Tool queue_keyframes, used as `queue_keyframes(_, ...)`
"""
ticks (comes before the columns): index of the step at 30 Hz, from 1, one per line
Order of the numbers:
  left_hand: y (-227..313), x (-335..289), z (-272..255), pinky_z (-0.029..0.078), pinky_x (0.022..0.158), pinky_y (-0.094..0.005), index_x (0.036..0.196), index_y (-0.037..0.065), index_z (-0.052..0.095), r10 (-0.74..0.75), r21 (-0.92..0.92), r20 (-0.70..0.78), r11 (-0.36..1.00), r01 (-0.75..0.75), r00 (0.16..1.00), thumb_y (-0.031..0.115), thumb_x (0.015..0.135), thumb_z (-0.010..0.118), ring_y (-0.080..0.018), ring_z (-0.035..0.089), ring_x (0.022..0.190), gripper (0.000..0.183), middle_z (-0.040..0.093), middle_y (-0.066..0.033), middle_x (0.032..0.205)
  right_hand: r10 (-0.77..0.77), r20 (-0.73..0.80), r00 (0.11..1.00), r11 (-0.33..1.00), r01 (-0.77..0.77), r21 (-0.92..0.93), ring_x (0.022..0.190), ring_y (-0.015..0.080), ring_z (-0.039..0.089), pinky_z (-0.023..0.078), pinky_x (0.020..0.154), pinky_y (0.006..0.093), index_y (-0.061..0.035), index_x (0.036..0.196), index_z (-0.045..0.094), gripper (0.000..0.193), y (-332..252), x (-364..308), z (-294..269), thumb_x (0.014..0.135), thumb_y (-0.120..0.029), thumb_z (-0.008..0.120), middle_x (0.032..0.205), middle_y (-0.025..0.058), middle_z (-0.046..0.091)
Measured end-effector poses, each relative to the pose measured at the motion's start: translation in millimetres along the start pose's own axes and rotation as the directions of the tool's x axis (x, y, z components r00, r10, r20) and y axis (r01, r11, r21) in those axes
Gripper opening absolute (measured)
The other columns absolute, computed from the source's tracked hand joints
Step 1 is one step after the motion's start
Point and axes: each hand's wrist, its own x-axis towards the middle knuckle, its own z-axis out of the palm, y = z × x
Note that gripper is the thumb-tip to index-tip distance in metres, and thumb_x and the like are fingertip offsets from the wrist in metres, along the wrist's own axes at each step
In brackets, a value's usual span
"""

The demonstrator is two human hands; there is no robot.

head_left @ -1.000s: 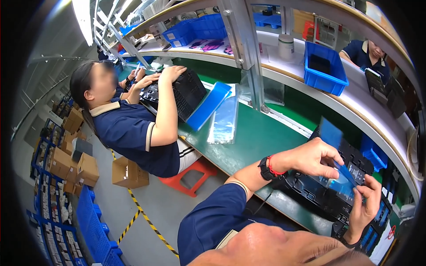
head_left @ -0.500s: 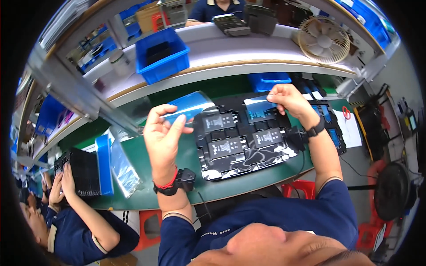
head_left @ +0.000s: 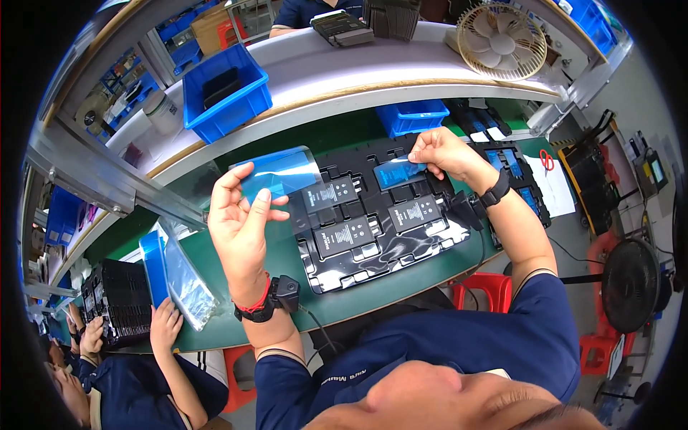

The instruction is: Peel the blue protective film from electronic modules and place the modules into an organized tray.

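Note:
My left hand (head_left: 244, 215) pinches a stack of clear-and-blue film sheets (head_left: 287, 168) between thumb and fingers, over the far left of a black plastic tray (head_left: 326, 276). Flat black batteries lie in the tray: one near left (head_left: 345, 238), one near right (head_left: 416, 213), and one far left (head_left: 331, 195) partly beneath the film's clear edge. At the far right slot, my right hand (head_left: 441, 156) has finger and thumb closed on the edge of a small blue film (head_left: 395, 172), which covers the battery there. Black straps with small devices circle both wrists.
Left of me, a co-worker's hand (head_left: 166, 326) rests by blue strips (head_left: 153, 269) and a clear bag (head_left: 190, 287), near stacked black trays (head_left: 118, 301). Blue bins (head_left: 229, 100) and a fan (head_left: 502, 43) stand beyond. Red scissors (head_left: 547, 160) lie right.
The small blue film in my right hand now lies flatter over the far right battery. The whole view has shifted. The co-worker's one hand has moved from the black stack toward the blue strips.

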Motion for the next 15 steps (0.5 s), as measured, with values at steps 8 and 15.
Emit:
queue_keyframes(8,-1.6,1.1,-1.0,0.055,0.057,-0.0226,0.117,-0.004,0.047,-0.003,-0.007,0.000,1.000,0.003,1.000,-0.002,0.084,0.057,-0.0165,0.064,0.075,0.034,0.052,-0.0134,0.108,0.012,-0.002,1.000,1.000,-0.012,0.004,0.037,0.0060,0.044,0.034,0.033,0.0205,-0.0020,0.072,0.056,0.013,-1.4,-0.6,1.0,0.079,-0.006,0.066,0.056,-0.0004,0.052)
queue_keyframes(15,-0.2,0.6,1.6,0.055,0.057,-0.0225,0.116,-0.005,0.047,-0.005,0.004,0.006,1.000,0.005,1.000,-0.002,0.084,0.057,-0.0167,0.064,0.075,0.033,0.053,-0.0132,0.107,0.010,-0.003,1.000,1.000,-0.010,0.007,0.037,0.0061,0.043,0.034,0.033,0.0207,-0.0021,0.071,0.056,0.014,-1.3,-1.4,1.4,0.078,-0.006,0.066,0.055,-0.0001,0.053)
